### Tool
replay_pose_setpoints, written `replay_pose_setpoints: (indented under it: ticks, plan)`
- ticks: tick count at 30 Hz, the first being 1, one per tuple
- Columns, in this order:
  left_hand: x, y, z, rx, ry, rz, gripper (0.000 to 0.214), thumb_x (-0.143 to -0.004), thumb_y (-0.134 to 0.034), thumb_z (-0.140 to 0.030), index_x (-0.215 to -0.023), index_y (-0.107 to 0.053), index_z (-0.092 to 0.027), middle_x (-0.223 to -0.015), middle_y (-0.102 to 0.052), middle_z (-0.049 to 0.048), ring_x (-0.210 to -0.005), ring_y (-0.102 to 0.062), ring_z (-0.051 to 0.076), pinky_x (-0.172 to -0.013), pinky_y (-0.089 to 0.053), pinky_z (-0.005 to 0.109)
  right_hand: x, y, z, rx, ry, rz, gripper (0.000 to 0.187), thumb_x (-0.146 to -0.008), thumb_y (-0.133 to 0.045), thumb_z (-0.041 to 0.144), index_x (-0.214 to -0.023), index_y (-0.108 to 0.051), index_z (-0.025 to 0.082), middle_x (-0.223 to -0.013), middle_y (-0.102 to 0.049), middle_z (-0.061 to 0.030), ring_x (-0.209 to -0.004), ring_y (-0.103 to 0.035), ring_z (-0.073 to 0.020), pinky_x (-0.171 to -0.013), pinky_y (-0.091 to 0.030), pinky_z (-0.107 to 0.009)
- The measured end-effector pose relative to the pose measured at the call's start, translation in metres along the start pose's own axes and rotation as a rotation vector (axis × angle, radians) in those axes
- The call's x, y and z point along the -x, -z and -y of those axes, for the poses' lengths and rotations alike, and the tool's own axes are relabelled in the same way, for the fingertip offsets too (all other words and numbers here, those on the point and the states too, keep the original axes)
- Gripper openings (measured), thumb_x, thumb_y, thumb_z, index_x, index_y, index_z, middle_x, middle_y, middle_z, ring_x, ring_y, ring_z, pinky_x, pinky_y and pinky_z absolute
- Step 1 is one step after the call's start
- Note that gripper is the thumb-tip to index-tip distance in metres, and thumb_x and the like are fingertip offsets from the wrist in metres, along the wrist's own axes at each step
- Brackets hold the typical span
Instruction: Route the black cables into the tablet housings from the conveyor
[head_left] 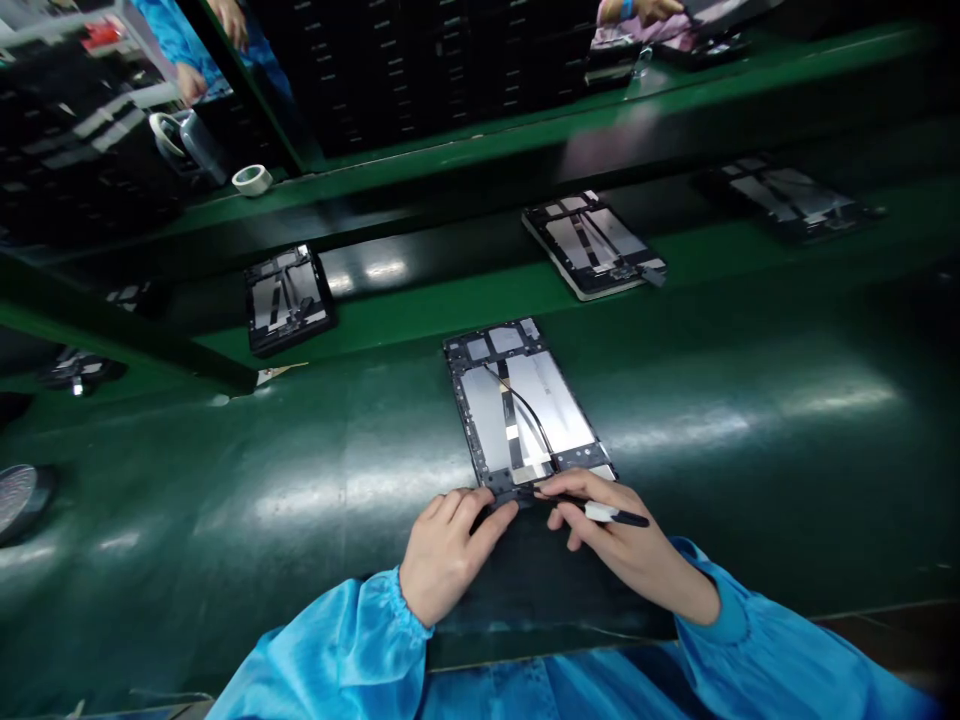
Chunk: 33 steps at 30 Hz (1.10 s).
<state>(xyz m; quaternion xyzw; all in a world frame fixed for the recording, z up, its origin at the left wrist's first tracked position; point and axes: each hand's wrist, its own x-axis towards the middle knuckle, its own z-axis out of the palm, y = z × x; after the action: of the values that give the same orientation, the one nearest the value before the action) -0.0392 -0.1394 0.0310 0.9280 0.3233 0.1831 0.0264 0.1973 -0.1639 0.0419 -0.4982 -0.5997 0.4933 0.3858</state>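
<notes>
An opened tablet (544,395) lies in front of me, showing its silver inner plates, a black flat cable and a thin curved black cable. My left hand (454,545) is at its near left corner, fingers bent and thumb pressed towards the black lower edge. In my right hand (611,525) is a slim black-and-white hand tool (600,511), gripped between thumb and fingers. Its front end points left to the tablet's near edge, where my fingers partly hide it. A dark mat (555,590) lies under my hands.
Beyond the green bench surface (360,450), more opened tablets (289,300) (596,245) (795,195) lie along a lower strip. A roll of tape (252,180) sits on the ledge. A green post (150,335) rises at left. Other people's hands (191,82) show across the bench.
</notes>
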Motion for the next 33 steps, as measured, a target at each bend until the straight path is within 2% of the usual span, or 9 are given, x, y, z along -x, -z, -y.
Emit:
replay_pose_setpoints:
  ticks: [5, 10, 13, 19, 23, 26, 28, 30, 33]
  plan:
    - [0.001, -0.001, 0.000, 0.011, 0.004, -0.022, 0.030, -0.099, -0.047, -0.014, -0.127, -0.058, -0.019, -0.107, -0.061, 0.0086, -0.092, -0.057, 0.020, -0.076, -0.049, 0.032, -0.003, -0.002, -0.002, 0.016, 0.070, 0.022, 0.017, -0.097, -0.055, 0.029, -0.102, -0.069, 0.020, -0.093, -0.071, -0.0060, -0.060, -0.065, -0.0124, -0.050, -0.054, -0.022]
    - [0.002, -0.003, 0.001, 0.007, -0.003, -0.026, 0.031, -0.098, -0.049, -0.013, -0.126, -0.059, -0.019, -0.107, -0.061, 0.0087, -0.092, -0.057, 0.021, -0.076, -0.050, 0.032, 0.002, 0.011, -0.007, 0.065, 0.009, -0.051, 0.017, -0.095, -0.056, 0.028, -0.097, -0.071, 0.020, -0.066, -0.069, -0.0005, -0.047, -0.061, -0.0115, -0.047, -0.052, -0.022]
    - [0.003, -0.002, 0.003, 0.003, -0.003, -0.022, 0.032, -0.098, -0.048, -0.013, -0.127, -0.059, -0.021, -0.108, -0.062, 0.0082, -0.094, -0.058, 0.020, -0.078, -0.051, 0.033, 0.002, 0.016, -0.009, 0.066, -0.010, -0.090, 0.017, -0.094, -0.056, 0.029, -0.094, -0.071, 0.019, -0.061, -0.068, 0.0002, -0.043, -0.059, -0.0113, -0.044, -0.051, -0.021]
    - [0.008, 0.003, 0.012, 0.048, -0.068, -0.072, 0.030, -0.100, -0.047, -0.014, -0.125, -0.061, -0.021, -0.117, -0.064, 0.0073, -0.104, -0.059, 0.020, -0.082, -0.051, 0.031, -0.002, 0.005, -0.002, 0.012, 0.031, 0.010, 0.018, -0.095, -0.058, 0.029, -0.102, -0.071, 0.020, -0.076, -0.074, -0.0027, -0.052, -0.064, -0.0121, -0.051, -0.054, -0.023]
    - [0.008, 0.002, 0.014, 0.050, -0.065, -0.085, 0.029, -0.100, -0.048, -0.015, -0.124, -0.062, -0.022, -0.116, -0.066, 0.0068, -0.103, -0.060, 0.019, -0.081, -0.051, 0.031, -0.005, 0.000, 0.004, 0.055, 0.121, 0.074, 0.016, -0.095, -0.058, 0.024, -0.102, -0.071, 0.021, -0.085, -0.074, -0.0037, -0.068, -0.070, -0.0151, -0.066, -0.057, -0.027]
    - [0.006, -0.001, 0.012, 0.042, -0.057, -0.090, 0.028, -0.099, -0.049, -0.015, -0.123, -0.062, -0.023, -0.115, -0.066, 0.0070, -0.101, -0.061, 0.019, -0.081, -0.052, 0.031, -0.007, 0.002, 0.007, 0.076, 0.135, 0.104, 0.015, -0.095, -0.056, 0.023, -0.101, -0.070, 0.021, -0.087, -0.074, -0.0035, -0.071, -0.070, -0.0158, -0.072, -0.057, -0.029]
    - [0.006, -0.001, 0.012, 0.040, -0.054, -0.084, 0.029, -0.099, -0.050, -0.015, -0.124, -0.062, -0.022, -0.116, -0.066, 0.0076, -0.102, -0.062, 0.019, -0.080, -0.052, 0.032, -0.008, 0.002, 0.009, 0.059, 0.095, 0.113, 0.015, -0.095, -0.057, 0.027, -0.100, -0.070, 0.021, -0.089, -0.074, -0.0040, -0.070, -0.070, -0.0159, -0.068, -0.058, -0.028]
    - [0.011, 0.003, 0.013, 0.055, -0.062, -0.070, 0.029, -0.099, -0.049, -0.015, -0.125, -0.061, -0.020, -0.119, -0.066, 0.0087, -0.105, -0.061, 0.019, -0.080, -0.053, 0.031, -0.005, 0.001, 0.009, 0.004, -0.008, 0.091, 0.016, -0.093, -0.059, 0.031, -0.100, -0.069, 0.021, -0.089, -0.074, -0.0046, -0.070, -0.070, -0.0163, -0.062, -0.058, -0.027]
    - [0.029, 0.017, 0.018, 0.109, -0.076, -0.038, 0.028, -0.098, -0.051, -0.018, -0.124, -0.062, -0.018, -0.121, -0.066, 0.0084, -0.112, -0.060, 0.020, -0.084, -0.052, 0.031, 0.007, -0.003, 0.006, -0.129, -0.182, -0.019, 0.023, -0.090, -0.062, 0.040, -0.098, -0.068, 0.020, -0.081, -0.073, -0.0047, -0.067, -0.071, -0.0176, -0.058, -0.059, -0.027]
